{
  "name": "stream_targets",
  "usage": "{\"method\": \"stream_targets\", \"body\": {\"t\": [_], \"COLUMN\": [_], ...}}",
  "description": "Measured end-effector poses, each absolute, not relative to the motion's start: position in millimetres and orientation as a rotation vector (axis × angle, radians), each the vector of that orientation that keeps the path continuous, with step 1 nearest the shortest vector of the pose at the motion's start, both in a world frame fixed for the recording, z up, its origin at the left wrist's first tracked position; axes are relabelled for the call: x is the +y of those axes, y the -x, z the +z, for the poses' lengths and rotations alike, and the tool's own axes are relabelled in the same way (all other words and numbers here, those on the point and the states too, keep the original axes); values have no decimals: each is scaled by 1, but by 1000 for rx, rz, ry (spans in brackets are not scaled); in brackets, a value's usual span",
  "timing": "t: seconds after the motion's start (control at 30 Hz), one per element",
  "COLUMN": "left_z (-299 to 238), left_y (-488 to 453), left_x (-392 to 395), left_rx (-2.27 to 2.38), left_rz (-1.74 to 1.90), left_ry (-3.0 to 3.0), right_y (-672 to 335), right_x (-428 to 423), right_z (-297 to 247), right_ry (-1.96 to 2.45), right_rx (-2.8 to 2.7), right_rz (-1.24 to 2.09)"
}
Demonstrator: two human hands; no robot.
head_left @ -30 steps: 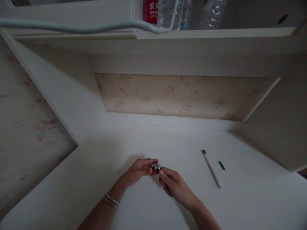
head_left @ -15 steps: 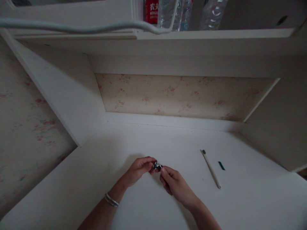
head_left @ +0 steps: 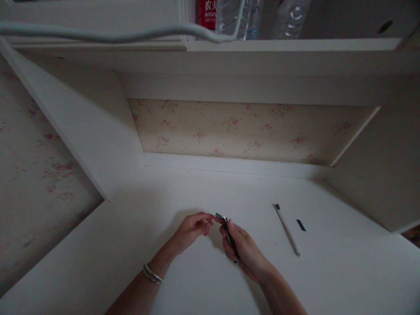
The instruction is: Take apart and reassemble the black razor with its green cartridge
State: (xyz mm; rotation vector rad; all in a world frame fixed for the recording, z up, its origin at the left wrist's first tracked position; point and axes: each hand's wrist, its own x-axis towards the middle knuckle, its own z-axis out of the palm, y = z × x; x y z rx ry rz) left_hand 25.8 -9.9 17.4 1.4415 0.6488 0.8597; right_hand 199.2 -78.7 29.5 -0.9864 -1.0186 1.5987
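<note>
My right hand [head_left: 244, 251] is closed around a slim black-handled tool [head_left: 232, 241] with a silvery neck. A small green piece sits at its upper end; I cannot make out the tool's exact kind. My left hand [head_left: 192, 229] is just left of it, thumb and index finger apart, the index fingertip at or touching the green end. Nothing shows in the left hand. To the right lie a pale toothbrush [head_left: 288, 232] with a dark head and a short dark-green strip [head_left: 301, 225], both flat on the white desk [head_left: 183, 284].
Overhead runs a white shelf [head_left: 288, 45] with clear plastic bottles [head_left: 231, 19] and a red-labelled package [head_left: 206, 15]. A thick pale cable or bar [head_left: 98, 34] crosses in front of it. White side panels [head_left: 85, 113] flank the desk.
My hands have drawn slightly apart. The tool has turned in my right hand, so its black handle now shows along the palm and its green end points up and left.
</note>
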Motion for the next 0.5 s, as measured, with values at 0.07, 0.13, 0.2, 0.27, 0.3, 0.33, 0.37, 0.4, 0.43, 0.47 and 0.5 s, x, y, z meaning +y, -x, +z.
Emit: {"method": "stream_targets", "body": {"t": [0.07, 0.13, 0.2, 0.27, 0.3, 0.33, 0.37, 0.4, 0.43, 0.47, 0.5], "left_z": [16, 15, 14, 14, 15, 15, 15, 15, 16, 16, 17], "left_y": [-27, -28, -28, -28, -28, -28, -28, -28, -28, -28, -28], "left_x": [-10, -10, -11, -12, -12, -12, -12, -13, -13, -13, -14], "left_rx": [690, 717, 745, 776, 788, 794, 793, 790, 789, 791, 793], "left_rz": [936, 1012, 1055, 1080, 1089, 1097, 1103, 1103, 1100, 1096, 1092], "left_ry": [-1492, -1560, -1636, -1689, -1700, -1697, -1684, -1670, -1659, -1654, -1655], "right_y": [-199, -197, -194, -189, -187, -185, -183, -182, -181, -180, -180], "right_x": [-78, -78, -76, -75, -74, -73, -73, -72, -72, -72, -72], "right_z": [29, 27, 23, 17, 15, 12, 10, 8, 7, 6, 5], "right_ry": [937, 910, 918, 924, 920, 911, 898, 882, 865, 851, 840], "right_rx": [-917, -871, -874, -917, -945, -972, -997, -1018, -1030, -1034, -1032], "right_rz": [1698, 1756, 1762, 1717, 1692, 1671, 1653, 1638, 1628, 1622, 1617]}}
